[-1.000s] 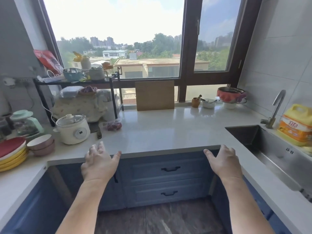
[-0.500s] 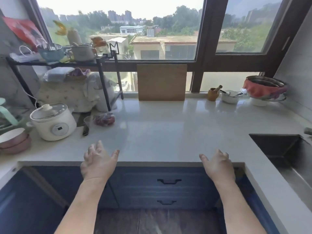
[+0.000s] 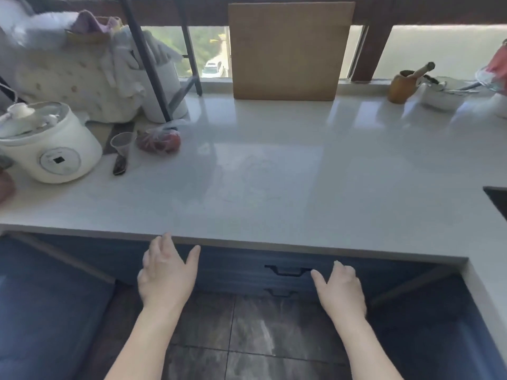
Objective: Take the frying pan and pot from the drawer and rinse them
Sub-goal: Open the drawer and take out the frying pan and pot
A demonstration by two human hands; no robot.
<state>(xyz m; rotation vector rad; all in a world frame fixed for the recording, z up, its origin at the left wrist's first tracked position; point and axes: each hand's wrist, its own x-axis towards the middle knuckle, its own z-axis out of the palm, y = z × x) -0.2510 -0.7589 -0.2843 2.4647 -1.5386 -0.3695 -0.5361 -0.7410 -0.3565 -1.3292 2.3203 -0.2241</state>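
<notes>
Two blue drawers sit closed under the white countertop (image 3: 274, 174). The upper drawer (image 3: 236, 270) has a black handle (image 3: 288, 270); the lower drawer's handle (image 3: 278, 292) shows just beneath it. My right hand (image 3: 340, 290) hangs open just right of the upper handle, thumb tip beside it, not gripping. My left hand (image 3: 164, 272) is open below the counter edge, left of the drawers, holding nothing. No frying pan or pot is in view. A dark corner of the sink (image 3: 498, 198) shows at the right edge.
A white electric cooker (image 3: 52, 144), a clear cup (image 3: 122, 142) and a bag of red fruit (image 3: 159, 141) stand at the left. A wooden board (image 3: 288, 50) leans on the window. A small brown mortar (image 3: 403, 86) and white bowl (image 3: 441, 94) sit back right. Dark floor tiles (image 3: 247, 338) lie below.
My view has dropped and moved closer to the counter. Both hands have lowered from the counter edge to the drawer fronts, the right one arriving beside the upper handle.
</notes>
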